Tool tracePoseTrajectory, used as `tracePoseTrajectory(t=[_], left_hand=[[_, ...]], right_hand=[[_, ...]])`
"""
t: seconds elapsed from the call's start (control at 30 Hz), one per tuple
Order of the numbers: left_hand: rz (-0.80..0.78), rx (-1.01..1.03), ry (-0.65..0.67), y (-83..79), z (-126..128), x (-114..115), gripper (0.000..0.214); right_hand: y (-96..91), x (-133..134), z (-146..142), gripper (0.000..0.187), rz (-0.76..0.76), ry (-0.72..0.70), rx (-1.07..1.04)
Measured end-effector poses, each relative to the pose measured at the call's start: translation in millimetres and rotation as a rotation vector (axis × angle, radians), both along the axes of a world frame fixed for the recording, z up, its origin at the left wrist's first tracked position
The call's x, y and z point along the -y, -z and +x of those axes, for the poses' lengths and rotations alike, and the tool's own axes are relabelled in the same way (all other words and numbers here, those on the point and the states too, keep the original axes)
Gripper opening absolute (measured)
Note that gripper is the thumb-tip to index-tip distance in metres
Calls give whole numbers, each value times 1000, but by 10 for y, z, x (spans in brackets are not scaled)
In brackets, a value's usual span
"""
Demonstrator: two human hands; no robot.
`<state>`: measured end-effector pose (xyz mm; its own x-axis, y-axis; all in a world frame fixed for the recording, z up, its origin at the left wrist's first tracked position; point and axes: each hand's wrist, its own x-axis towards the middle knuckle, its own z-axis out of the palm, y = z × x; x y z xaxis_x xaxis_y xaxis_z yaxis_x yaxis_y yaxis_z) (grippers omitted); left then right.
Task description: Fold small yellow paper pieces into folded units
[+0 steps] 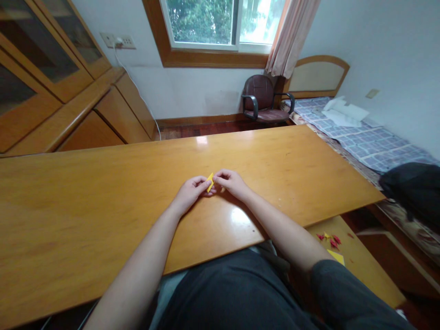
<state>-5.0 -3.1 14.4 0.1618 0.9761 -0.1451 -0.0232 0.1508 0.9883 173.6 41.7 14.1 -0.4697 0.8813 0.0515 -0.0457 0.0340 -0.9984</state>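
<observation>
A small piece of folded yellow paper is held up just over the wooden table, near its middle. My left hand pinches it between thumb and fingers from the left. From the right, my right hand has its thumb and forefinger closed at the paper's right edge. The fingers partly cover the paper, so its full folded shape is hidden.
On a lower surface at my right lie several small red folded paper pieces and a yellow sheet. A black bag rests on the bed. Beyond the table stands an armchair.
</observation>
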Motion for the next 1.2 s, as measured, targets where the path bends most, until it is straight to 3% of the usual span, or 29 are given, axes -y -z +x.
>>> tracePoseTrajectory(t=[0.2, 0.37, 0.6, 0.73, 0.9, 1.2], left_hand=[[277, -402, -100, -18, -48, -36, 33], [156, -263, -136, 25, -72, -33, 34], [115, -62, -182, 57, -71, -43, 32], [47, 13, -161, 45, -68, -38, 31], [42, 7, -107, 18, -61, -13, 30], [59, -105, -108, 29, -46, -20, 32]], right_hand=[[11, 8, -4, 30, 4, 5, 70], [67, -24, -16, 30, 28, 8, 105], [27, -30, -35, 30, 157, -23, 240], [-3, -33, -18, 32, 72, -37, 190], [8, -38, 4, 34, 21, -44, 164], [53, -56, -7, 32, 86, -91, 227]])
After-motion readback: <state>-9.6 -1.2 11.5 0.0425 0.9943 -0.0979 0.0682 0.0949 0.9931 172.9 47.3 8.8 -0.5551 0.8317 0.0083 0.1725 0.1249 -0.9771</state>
